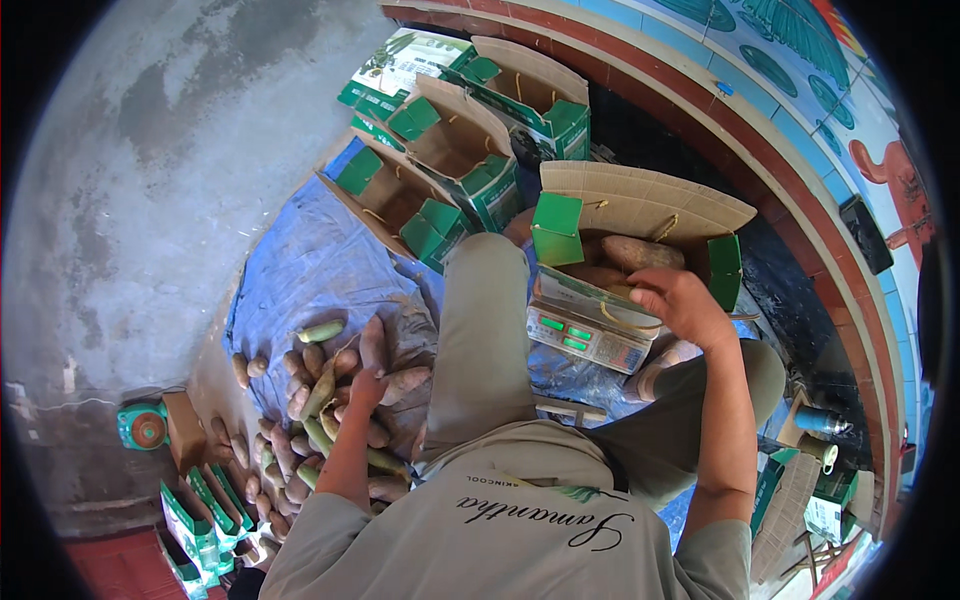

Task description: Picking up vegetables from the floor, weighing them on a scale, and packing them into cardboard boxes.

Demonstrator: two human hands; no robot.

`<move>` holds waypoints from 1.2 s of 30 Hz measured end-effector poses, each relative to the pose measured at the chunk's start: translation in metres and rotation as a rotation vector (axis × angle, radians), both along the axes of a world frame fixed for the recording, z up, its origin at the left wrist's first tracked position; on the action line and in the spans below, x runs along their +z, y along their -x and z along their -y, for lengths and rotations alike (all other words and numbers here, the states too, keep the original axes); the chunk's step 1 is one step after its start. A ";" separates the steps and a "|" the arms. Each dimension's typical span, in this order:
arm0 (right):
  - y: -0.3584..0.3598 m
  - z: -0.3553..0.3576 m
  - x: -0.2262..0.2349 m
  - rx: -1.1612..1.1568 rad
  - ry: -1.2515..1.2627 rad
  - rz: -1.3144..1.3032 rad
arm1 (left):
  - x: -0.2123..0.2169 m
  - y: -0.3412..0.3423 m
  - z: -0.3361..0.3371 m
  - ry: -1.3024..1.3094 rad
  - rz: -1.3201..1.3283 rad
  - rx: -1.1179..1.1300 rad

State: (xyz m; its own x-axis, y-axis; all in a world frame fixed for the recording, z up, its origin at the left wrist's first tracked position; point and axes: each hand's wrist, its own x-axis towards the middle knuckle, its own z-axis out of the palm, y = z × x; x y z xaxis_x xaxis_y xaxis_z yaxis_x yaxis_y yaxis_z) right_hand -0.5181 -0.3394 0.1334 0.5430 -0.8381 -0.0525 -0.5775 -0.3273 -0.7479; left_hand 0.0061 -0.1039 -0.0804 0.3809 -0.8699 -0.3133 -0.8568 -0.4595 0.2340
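My left hand (367, 390) is closed on the lower end of a reddish sweet potato (374, 342), above a pile of sweet potatoes (298, 402) and green corn cobs (322, 390) on the blue sheet. My right hand (686, 305) hangs over the front edge of an open cardboard box (640, 190) with green flaps. Its thumb and fingers are apart, close to the box's yellow cord handle (625, 322). Inside that box lie several sweet potatoes, one large sweet potato (643, 253) on top. Under the box is a digital scale (590, 338) with lit green displays.
Open green-and-brown boxes (440, 140) stand in a row beyond my knees. The blue sheet (300, 260) covers part of the concrete floor (150, 220). Folded green cartons (200, 520) and a red surface (115, 565) are at lower left. A tiled wall curves along the right, near a blue bottle (820, 420).
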 end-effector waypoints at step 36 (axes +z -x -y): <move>0.037 0.027 -0.047 -0.188 0.094 -0.120 | -0.045 0.076 -0.196 -0.818 -0.220 0.481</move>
State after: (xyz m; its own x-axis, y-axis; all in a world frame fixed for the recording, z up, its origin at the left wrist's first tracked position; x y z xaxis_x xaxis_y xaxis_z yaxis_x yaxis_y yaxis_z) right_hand -0.5555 -0.3665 0.0861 0.3714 -0.9281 -0.0247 -0.7179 -0.2702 -0.6415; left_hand -0.0696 0.0919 -0.1251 0.4997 -0.1183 -0.8581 -0.5101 -0.8408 -0.1812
